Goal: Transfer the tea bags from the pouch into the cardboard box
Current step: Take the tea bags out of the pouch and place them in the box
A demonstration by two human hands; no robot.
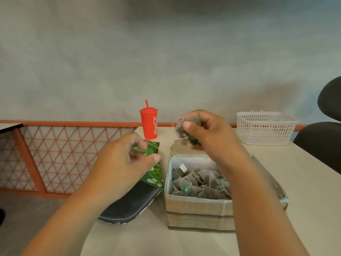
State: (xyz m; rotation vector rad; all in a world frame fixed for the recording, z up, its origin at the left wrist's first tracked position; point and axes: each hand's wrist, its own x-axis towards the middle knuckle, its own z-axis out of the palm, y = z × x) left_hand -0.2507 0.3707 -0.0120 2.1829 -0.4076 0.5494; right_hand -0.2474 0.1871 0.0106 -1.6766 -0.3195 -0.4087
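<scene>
Tea bags (186, 134) above rim of cardboard box (199, 209)

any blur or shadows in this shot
Head view: left hand and the green pouch it grips are motion-blurred; right hand and its tea bag slightly soft; cardboard box sharper; diffuse shadow on the wall above the white basket.

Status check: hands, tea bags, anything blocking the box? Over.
Left hand grips green pouch. Right hand pinches tea bags over far edge of cardboard box, box partly filled. Opening unobstructed.
</scene>
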